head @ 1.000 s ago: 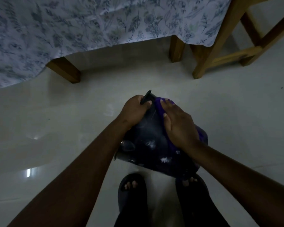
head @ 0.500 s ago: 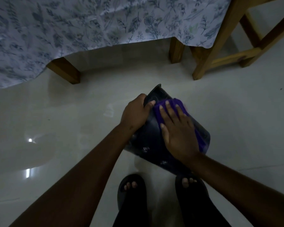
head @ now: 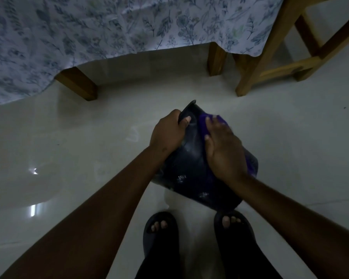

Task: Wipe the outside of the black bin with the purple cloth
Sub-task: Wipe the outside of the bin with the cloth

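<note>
A black bin (head: pixel 189 170) is held tilted above the pale floor, just in front of my feet, its rim pointing away from me. My left hand (head: pixel 167 131) grips that rim at the upper left, thumb over the edge. My right hand (head: pixel 224 150) lies flat on the bin's upper side and presses the purple cloth (head: pixel 205 121) against it. The cloth shows past my fingertips and again at the bin's right edge. Most of the cloth is hidden under my palm.
A table with a floral cloth (head: pixel 109 27) hangs over the far side, with wooden legs (head: pixel 79 83) on the floor. A wooden chair frame (head: pixel 270 53) stands at the far right. My two feet in dark slippers (head: pixel 161 232) are below the bin.
The bin's rim dropped and rose between frames while my left hand kept its grip. My right hand slid with the cloth along the bin's side, its fingers now less spread.
</note>
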Demonstrator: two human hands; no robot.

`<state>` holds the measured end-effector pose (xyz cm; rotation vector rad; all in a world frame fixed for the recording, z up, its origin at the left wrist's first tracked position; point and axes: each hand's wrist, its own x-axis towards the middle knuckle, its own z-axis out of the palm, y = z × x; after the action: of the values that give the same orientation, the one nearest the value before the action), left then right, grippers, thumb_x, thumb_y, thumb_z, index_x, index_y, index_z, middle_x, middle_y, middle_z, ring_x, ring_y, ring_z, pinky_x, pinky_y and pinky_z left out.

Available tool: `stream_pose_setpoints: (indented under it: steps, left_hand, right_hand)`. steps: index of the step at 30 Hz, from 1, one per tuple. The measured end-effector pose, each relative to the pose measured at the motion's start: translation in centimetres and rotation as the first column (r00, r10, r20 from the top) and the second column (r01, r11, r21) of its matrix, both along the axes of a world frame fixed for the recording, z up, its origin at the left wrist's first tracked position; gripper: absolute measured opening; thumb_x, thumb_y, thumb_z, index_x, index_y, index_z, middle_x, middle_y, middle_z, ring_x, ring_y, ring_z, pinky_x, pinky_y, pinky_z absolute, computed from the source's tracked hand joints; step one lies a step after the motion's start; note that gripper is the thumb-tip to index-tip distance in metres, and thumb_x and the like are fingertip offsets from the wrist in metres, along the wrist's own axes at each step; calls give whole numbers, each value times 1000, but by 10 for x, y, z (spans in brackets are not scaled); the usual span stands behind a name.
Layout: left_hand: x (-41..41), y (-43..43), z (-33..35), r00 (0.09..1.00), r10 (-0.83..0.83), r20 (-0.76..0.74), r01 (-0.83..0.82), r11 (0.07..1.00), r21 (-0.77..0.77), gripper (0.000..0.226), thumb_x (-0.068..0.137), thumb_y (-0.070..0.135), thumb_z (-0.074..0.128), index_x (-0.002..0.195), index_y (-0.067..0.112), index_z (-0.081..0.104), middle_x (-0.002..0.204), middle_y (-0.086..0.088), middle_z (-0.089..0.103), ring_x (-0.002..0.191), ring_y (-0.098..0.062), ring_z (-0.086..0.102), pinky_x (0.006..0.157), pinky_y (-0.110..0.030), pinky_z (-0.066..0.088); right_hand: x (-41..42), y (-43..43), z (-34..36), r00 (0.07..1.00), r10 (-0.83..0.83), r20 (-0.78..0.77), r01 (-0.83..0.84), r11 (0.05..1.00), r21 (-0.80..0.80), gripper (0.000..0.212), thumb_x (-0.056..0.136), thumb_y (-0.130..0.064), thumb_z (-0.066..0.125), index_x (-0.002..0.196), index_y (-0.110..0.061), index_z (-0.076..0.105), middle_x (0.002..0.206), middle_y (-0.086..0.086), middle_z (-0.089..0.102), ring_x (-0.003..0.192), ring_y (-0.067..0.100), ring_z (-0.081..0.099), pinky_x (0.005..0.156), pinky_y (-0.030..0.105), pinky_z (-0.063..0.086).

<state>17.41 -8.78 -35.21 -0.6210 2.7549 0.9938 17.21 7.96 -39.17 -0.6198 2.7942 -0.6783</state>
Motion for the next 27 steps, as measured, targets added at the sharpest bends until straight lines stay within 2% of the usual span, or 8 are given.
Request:
stream_pose_setpoints:
  steps: [3, 5, 8, 14, 17, 20, 25, 27]
  left_hand:
    - [6, -3, -1, 999, 33, 8, -34, 999, 26, 30, 98, 38, 44, 100, 12, 58, 90, -5, 64, 80, -23, 60, 68, -30, 42]
    - [10, -5, -3, 999, 48, 20, -49, 998, 37, 30, 98, 38, 44, 99, 12, 58, 89, -5, 64, 81, -24, 61, 68, -31, 45]
    - [7, -4, -4, 999, 51, 8, -52, 998, 27, 29, 98, 37, 44, 98, 12, 57, 87, -2, 61, 79, -23, 59, 67, -30, 42]
    - [3, -4, 0, 999, 47, 25, -48, 998, 46, 30, 98, 38, 44, 100, 11, 58, 90, -5, 63, 82, -24, 60, 69, -32, 45]
    - [9, -6, -4, 998, 65, 28, -66, 997, 30, 30, 98, 39, 44, 98, 12, 58, 88, -3, 62, 80, -23, 61, 67, -31, 43]
    - [5, -4, -5, 998, 61, 3, -61, 998, 24, 30, 98, 38, 42, 97, 12, 58, 87, -3, 62, 78, -23, 60, 66, -30, 42]
    - [-2, -5, -3, 998, 66, 14, -67, 996, 62, 26, 98, 33, 44, 90, 12, 56, 81, -3, 58, 74, -22, 56, 64, -29, 37]
    - [2, -6, -5, 996, 87, 26, -88, 996, 30, 26, 98, 35, 44, 87, 14, 55, 80, -2, 58, 74, -22, 55, 64, -29, 37]
  right_hand:
    - [13, 16, -3, 994, -95, 46, 95, 995, 10, 59, 98, -38, 19, 152, -14, 25, 158, 9, 31, 145, 28, 30, 118, 45, 27]
    - [52, 21, -1, 1000, 10, -22, -7, 993, 117, 58, 99, -39, 22, 154, -19, 20, 161, 6, 23, 148, 30, 20, 117, 50, 26]
    - [60, 15, -1, 991, 122, -46, -117, 988, 97, 56, 99, -38, 27, 153, -23, 20, 161, 4, 22, 149, 30, 17, 115, 51, 25]
    - [-4, 8, 0, 991, -91, 94, 95, 995, -39, 56, 98, -36, 24, 150, -14, 32, 155, 8, 36, 143, 25, 35, 117, 43, 28]
    - [53, 16, 1, 996, 87, -16, -85, 991, 103, 57, 99, -39, 25, 153, -23, 22, 161, 2, 22, 150, 27, 15, 119, 50, 20]
    - [59, 9, -1, 973, 226, -56, -220, 971, 94, 56, 99, -40, 28, 153, -28, 19, 162, 0, 19, 150, 27, 11, 118, 49, 16]
    - [-19, -2, -2, 987, -88, 132, 99, 992, -75, 53, 101, -34, 25, 150, -15, 33, 155, 7, 36, 144, 23, 34, 119, 40, 25]
    - [0, 6, -2, 994, -54, 90, 57, 998, -27, 54, 101, -36, 23, 151, -17, 30, 158, 6, 32, 146, 23, 28, 120, 42, 21]
